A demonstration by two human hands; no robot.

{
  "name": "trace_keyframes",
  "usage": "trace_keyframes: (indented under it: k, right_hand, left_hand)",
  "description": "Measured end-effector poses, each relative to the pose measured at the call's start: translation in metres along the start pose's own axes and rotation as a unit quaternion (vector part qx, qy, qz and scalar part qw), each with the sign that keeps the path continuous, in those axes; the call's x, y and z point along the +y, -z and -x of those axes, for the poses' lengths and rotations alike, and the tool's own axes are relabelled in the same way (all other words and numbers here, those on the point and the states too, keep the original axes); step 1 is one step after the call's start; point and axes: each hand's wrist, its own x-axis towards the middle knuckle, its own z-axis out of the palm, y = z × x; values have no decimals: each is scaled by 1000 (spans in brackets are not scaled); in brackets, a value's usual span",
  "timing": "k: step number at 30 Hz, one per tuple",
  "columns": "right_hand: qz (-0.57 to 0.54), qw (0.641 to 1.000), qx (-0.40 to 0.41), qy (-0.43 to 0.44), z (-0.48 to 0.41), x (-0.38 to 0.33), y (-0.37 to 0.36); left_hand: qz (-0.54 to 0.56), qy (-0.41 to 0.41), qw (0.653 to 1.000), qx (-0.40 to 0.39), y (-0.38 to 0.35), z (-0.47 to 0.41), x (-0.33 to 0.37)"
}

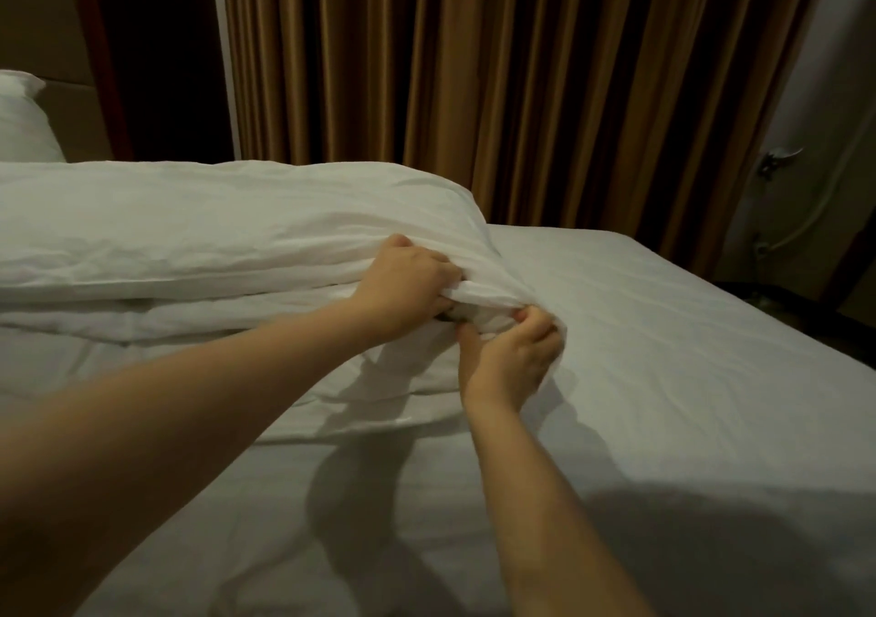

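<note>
We are partway through working on the white duvet (213,232). It lies folded in thick layers across the far left half of the bed (687,379), with its near right corner gathered into a tight twist just where our hands meet. As we judge it, most of the job is left: the duvet is not spread, the sheeted mattress on the right lies bare of it, and only this one corner is in hand. We cannot tell whether we are seating the filling in its cover or simply taking hold to pull the duvet open. Our left hand (407,280) reaches in from the lower left with the arm stretched long and knuckles up, its grip clamped on the bunched cloth from above. Our right hand (514,355) comes up from below with the wrist bent and fingers curled, its grip pinching the same corner from the underside. The two hands are nearly touching. A pillow (21,118) sits by the headboard, and a brown curtain (474,71) hangs behind the bed.
</note>
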Motion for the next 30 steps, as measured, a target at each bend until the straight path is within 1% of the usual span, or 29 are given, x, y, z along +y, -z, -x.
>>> trace_keyframes:
  k: [2, 3, 4, 5, 6, 7, 8, 10, 11, 13, 14, 15, 16, 17, 19, 20, 21, 22, 24, 25, 26, 28, 29, 30]
  right_hand:
    - [-89, 988, 49, -117, -6, -11, -6]
    - [-107, 983, 62, -136, -8, -14, -9]
    - [-113, 984, 71, -122, -10, -14, -11]
    - [-114, 987, 72, -82, -10, -11, -11]
    - [-101, 993, 51, -22, -11, -5, -7]
    - [-61, 997, 10, 42, -14, 2, -2]
    - [4, 994, -39, 98, -19, 8, 7]
    - [129, 970, -123, 167, -35, 8, 33]
    - [144, 960, -139, 196, -44, 2, 47]
    - [114, 948, -134, 265, -53, -14, 72]
    - [85, 947, -122, 285, -54, -18, 78]
    - [53, 951, -113, 283, -53, -16, 79]
    - [33, 960, -107, 257, -48, -6, 76]
    - [23, 972, -100, 211, -42, 9, 71]
    - [2, 992, -90, 90, -22, 44, 55]
    - [-1, 996, -87, 37, -11, 55, 45]
    - [-10, 997, -80, -13, -1, 61, 35]
    - [-33, 995, -69, -62, 6, 62, 27]
    - [-113, 973, -58, -193, 10, 54, 15]
    - [-128, 961, -59, -238, 8, 53, 12]
    - [-130, 957, -75, -248, 7, 54, 9]
    - [-132, 957, -147, -212, 7, 59, 10]
    - [-91, 965, -174, -177, 7, 59, 14]
    - [-29, 974, -181, -133, 3, 58, 22]
  left_hand:
    - [3, -1, 1000, 1, -2, 1, 4]
    - [4, 3, 1000, 8, -3, 1, 5]
    - [6, 8, 1000, 11, -3, 0, 5]
    - [6, 11, 1000, 13, -2, 0, 5]
    - [2, 12, 1000, 15, -1, -2, 4]
    - [-5, 12, 1000, 21, 2, -3, 2]
    - [-13, 11, 1000, 26, 5, -4, 0]
    - [-20, 10, 999, 40, 11, -5, -5]
    - [-13, 14, 998, 60, 13, -6, -7]
    - [15, 13, 990, 139, 17, -9, -15]
    - [16, 0, 983, 181, 16, -11, -21]
    - [11, -20, 979, 201, 13, -10, -26]
    - [-2, -54, 982, 182, 8, -5, -29]
    - [-19, -92, 985, 145, -3, 0, -31]
    - [-40, -142, 987, 63, -31, 17, -26]
    - [-44, -147, 987, 43, -43, 26, -20]
    - [-44, -142, 988, 36, -51, 31, -14]
    - [-42, -129, 989, 52, -55, 33, -10]
    - [-32, -109, 989, 94, -53, 33, -1]
    - [-27, -105, 988, 108, -50, 32, 2]
    - [-21, -106, 988, 114, -48, 30, 5]
    - [-17, -119, 986, 117, -44, 23, 9]
    - [-22, -126, 985, 119, -42, 18, 10]
    - [-33, -125, 985, 118, -39, 12, 9]
